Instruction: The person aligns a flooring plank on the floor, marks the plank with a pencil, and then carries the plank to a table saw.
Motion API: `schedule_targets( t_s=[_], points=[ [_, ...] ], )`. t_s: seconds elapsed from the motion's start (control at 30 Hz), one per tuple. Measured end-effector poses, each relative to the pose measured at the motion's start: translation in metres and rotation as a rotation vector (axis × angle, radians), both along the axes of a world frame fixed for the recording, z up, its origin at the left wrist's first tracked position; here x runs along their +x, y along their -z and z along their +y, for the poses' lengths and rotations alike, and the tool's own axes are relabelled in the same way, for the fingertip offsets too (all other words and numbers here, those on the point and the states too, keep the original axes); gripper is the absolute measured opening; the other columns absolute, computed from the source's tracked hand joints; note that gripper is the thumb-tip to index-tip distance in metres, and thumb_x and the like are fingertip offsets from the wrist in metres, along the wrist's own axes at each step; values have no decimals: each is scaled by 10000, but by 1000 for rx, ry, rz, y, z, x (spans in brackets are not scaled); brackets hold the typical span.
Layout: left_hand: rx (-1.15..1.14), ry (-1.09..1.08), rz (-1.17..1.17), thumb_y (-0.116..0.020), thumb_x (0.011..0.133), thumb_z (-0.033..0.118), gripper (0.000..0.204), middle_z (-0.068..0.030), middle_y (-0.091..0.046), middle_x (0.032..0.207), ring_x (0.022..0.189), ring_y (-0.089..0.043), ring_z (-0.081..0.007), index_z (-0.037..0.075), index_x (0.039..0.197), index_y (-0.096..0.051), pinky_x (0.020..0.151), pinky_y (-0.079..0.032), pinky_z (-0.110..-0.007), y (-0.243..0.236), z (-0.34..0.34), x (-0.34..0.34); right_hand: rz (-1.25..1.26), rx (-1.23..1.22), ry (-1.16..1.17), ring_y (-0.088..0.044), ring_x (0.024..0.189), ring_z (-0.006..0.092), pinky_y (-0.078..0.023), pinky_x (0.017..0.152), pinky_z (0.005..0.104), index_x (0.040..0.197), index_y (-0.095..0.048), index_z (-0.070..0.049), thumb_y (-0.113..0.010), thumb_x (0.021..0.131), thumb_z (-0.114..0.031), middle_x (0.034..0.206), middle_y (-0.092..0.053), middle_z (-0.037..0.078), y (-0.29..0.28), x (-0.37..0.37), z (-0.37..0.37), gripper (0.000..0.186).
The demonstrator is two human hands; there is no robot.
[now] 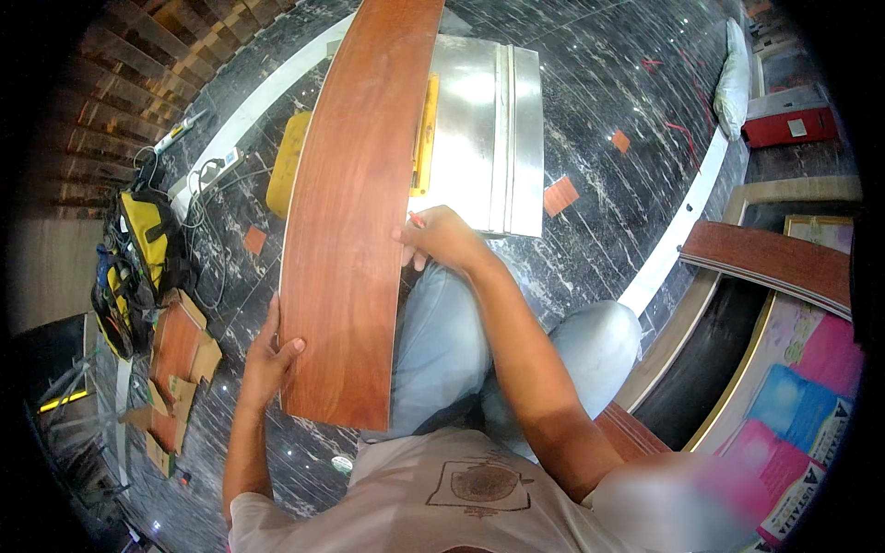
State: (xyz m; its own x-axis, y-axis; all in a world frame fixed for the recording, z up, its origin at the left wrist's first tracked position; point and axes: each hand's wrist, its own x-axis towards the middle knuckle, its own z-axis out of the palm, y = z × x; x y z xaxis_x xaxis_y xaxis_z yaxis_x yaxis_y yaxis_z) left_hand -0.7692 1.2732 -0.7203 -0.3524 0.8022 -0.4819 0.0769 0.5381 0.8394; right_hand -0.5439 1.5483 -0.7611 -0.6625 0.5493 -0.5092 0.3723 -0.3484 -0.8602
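A long reddish-brown wooden floor plank [355, 184] stretches away from me, over my left thigh and past the left side of a silver metal table [470, 129]. My left hand [271, 358] grips the plank's left edge near its close end, thumb on top and fingers underneath. At the plank's right edge is my right hand [446, 240], pinching a small red pencil-like thing [417, 219]; most of it is hidden by the fingers. A yellow strip [426, 134] lies on the metal table along the plank's right edge.
A yellow case-like object [289, 166] shows left of the plank. Yellow-and-black tool bags [149, 235], cables and an opened cardboard pack [205, 355] with planks lie further left. Reddish offcuts [560, 196] dot the dark marble floor. More planks [765, 263] rest at the right.
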Motion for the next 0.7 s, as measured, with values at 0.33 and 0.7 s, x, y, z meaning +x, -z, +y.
schedule_targets(
  t_s=[0.33,0.7],
  points=[
    [-45,34,52,-712,909,144,868,-195,-323,1608,1457,-346,-240,-18,1583,-190,1181,-283,-346,0,-3,-1,4,1,-24,-629,514,185,-515,506,315,897,-690,100,-695,928,-211,718,-713,174,5,-1,-1,313],
    [7,-1,-30,-708,916,145,863,-210,-318,1605,1452,-345,-245,-48,1575,-184,1180,-279,-341,-8,1,4,44,9,3,-603,537,149,-475,522,281,837,-689,35,-732,915,-250,707,-698,118,2,1,-2,299]
  ],
)
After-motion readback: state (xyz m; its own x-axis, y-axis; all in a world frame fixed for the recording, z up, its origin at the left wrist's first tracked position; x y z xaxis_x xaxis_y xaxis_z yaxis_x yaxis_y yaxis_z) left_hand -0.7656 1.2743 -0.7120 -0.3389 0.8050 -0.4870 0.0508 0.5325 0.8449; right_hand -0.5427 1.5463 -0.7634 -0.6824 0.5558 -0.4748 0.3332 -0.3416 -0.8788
